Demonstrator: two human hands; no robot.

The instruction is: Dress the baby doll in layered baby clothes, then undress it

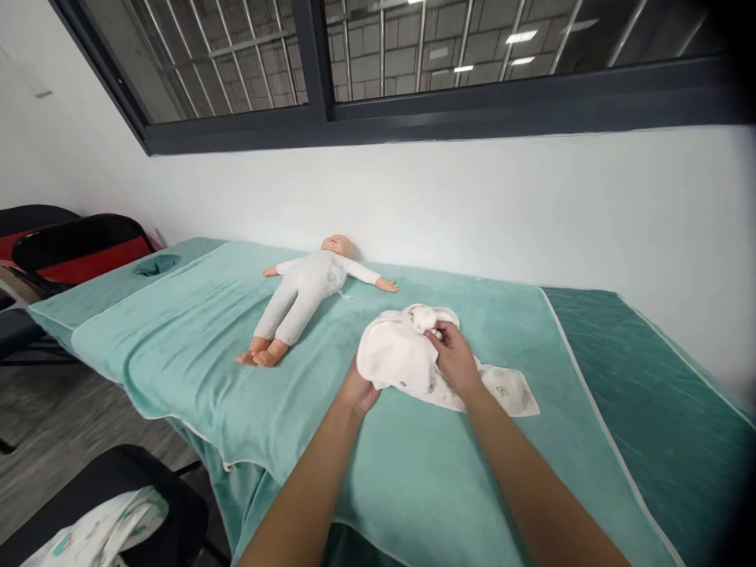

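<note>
A white baby garment [397, 353], bunched up, is between my two hands over the green-covered bed; a printed part of it trails to the right. My left hand [361, 386] cups its left edge from below, with most fingers hidden under the cloth. With fingertips pinched, my right hand [453, 354] grips a small gathered bit near the garment's upper right. Farther left, a baby doll [304, 287] in a white suit lies on its back, arms spread and bare feet toward the near left.
A green cover [194, 354] spreads over the bed, which stands against a white wall below a dark-framed window [331, 126]. Black-and-red chairs [88, 252] are at the left. At the lower left, a patterned cloth [112, 528] lies on a black chair [147, 472].
</note>
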